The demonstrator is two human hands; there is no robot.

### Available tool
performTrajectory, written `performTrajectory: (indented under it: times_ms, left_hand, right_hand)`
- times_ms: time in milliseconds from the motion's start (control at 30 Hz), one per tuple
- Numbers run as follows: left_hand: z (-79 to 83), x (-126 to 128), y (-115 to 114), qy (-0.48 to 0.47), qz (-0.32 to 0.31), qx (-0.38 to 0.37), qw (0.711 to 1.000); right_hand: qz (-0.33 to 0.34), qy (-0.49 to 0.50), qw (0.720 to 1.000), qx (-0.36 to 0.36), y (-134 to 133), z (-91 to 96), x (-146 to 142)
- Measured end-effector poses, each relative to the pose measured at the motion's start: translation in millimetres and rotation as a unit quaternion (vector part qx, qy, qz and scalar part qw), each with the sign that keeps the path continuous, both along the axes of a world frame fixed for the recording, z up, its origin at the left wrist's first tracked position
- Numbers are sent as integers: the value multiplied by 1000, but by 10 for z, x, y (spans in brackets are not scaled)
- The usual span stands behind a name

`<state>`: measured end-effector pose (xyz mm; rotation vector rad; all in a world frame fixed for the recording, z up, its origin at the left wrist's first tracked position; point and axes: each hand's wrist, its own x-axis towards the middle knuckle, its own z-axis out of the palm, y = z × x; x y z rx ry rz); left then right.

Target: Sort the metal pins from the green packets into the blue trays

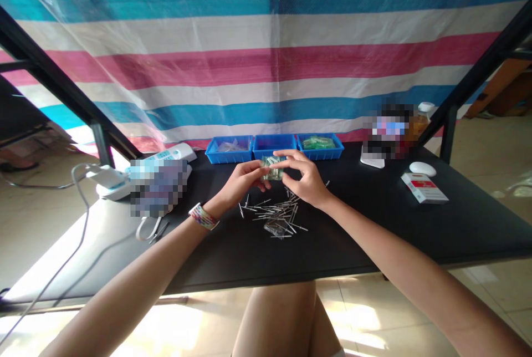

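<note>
Pins point(276, 214) scatter beneath left hand point(241, 180) and right hand point(305, 179) pinching bag point(272, 169), bins point(260, 153) behind.

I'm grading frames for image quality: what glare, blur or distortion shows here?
Head view: wide-angle distortion splays the black frame posts; sunlight blows out the floor and the left end of the table; two patches are pixelated, one left, one back right; the left hand, right hand and the small clear bag they hold are fairly sharp.
</note>
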<state>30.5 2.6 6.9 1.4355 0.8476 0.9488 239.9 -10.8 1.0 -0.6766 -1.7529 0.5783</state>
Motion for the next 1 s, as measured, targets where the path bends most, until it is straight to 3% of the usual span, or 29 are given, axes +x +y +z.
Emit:
performTrajectory:
  times_ms: [133,200,300,467,533,600,700,833,933,1000]
  left_hand:
    - [3,-10,9,29,17,66,997]
    - [-2,-6,8,54,24,104,993]
    - [-23,7,-2,91,39,146,984]
    - [-79,-1,4,95,53,134,985]
    - [-99,-16,19,94,52,134,985]
    - [-119,-32,35,109,49,151,981]
    - [-139,-46,48,151,46,202,967]
    - [-114,-59,30,203,25,266,942]
    - [-43,-62,-15,220,-46,302,926]
    - [9,-51,-57,224,-106,327,912]
  right_hand:
    - [61,151,970,-183,58,-22,10]
    - [74,170,947,-262,78,-45,-5]
    - [81,154,939,-298,87,-87,-46]
    - [21,155,956,-246,225,-77,63]
    - [-62,177,966,-179,368,-41,269]
    - [-192,158,966,-73,529,-13,557]
    - [-356,20,933,56,713,-46,978]
    - [-396,-227,889,26,775,-217,1169]
    - [-439,-288,851,16,753,-306,1100]
    - [-458,-283,842,24,729,-293,1040]
